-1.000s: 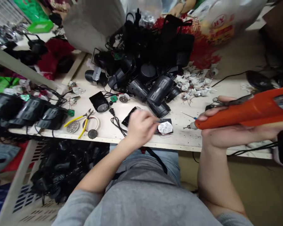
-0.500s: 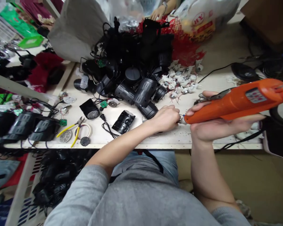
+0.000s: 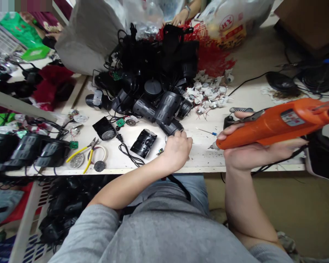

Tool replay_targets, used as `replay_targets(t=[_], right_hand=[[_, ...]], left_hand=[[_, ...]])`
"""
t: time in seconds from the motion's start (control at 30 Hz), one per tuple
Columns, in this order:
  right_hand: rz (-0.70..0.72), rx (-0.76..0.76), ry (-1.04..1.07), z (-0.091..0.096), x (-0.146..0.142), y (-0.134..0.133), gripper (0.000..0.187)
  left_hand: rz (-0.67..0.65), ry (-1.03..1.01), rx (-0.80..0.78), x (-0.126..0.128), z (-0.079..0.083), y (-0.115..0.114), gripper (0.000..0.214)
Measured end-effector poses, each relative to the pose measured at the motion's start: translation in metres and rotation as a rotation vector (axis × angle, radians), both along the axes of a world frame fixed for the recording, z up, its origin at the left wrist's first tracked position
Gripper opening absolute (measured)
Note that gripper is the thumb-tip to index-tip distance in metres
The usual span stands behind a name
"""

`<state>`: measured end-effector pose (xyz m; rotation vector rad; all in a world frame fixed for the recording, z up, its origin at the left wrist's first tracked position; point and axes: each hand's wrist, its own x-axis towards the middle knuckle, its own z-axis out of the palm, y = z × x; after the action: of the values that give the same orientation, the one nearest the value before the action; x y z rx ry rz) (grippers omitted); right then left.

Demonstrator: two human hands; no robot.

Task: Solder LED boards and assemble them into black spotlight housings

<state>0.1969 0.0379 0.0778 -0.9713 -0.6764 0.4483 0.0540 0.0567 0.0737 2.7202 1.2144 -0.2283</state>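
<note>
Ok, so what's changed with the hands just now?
The left hand has moved left, away from the tip of the orange rotary tool, to just by a black lamp housing. The right hand still grips the tool; the yellow-handled pliers stayed put.

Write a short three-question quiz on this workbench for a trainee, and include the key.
1. Which hand grips the orange handheld power tool?
2. True or false: the pliers lie on top of the black rectangular housing.
3. Fill in the blank: the handles of the pliers are ____.

Key:
1. The right hand.
2. False: they lie apart from it, across a roll of tape.
3. Yellow.
</note>
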Motion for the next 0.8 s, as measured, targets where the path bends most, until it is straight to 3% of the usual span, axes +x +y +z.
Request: replay_targets(t=[0.13,0.23,0.33,0.4,0.53,0.67,0.8], right_hand=[[0.044,0.014,-0.014,-0.001,-0.002,-0.006,0.083],[0.079,0.003,-0.049,-0.001,0.0,-0.009,0.084],[0.044,0.015,-0.051,-0.001,-0.002,-0.008,0.082],[0.043,0.012,-0.044,-0.002,-0.005,-0.007,0.08],[0.076,-0.029,0.005,-0.008,-0.013,-0.006,0.083],[0.087,-0.036,0.011,-0.018,-0.023,-0.001,0.086],[0.129,-0.046,0.011,-0.029,-0.034,0.01,0.084]], left_hand=[[0.027,-0.234,0.02,-0.03,0.001,-0.006,0.029],[0.064,-0.597,-0.066,-0.059,-0.005,-0.007,0.033],[0.15,-0.99,-0.245,-0.073,-0.027,-0.008,0.037],[0.279,-1.168,-0.293,-0.072,-0.046,-0.008,0.039],[0.408,-1.192,-0.134,-0.063,-0.068,-0.013,0.033],[0.438,-1.118,-0.047,-0.06,-0.065,-0.021,0.027],[0.582,-1.26,-0.103,-0.066,-0.06,-0.025,0.029]])
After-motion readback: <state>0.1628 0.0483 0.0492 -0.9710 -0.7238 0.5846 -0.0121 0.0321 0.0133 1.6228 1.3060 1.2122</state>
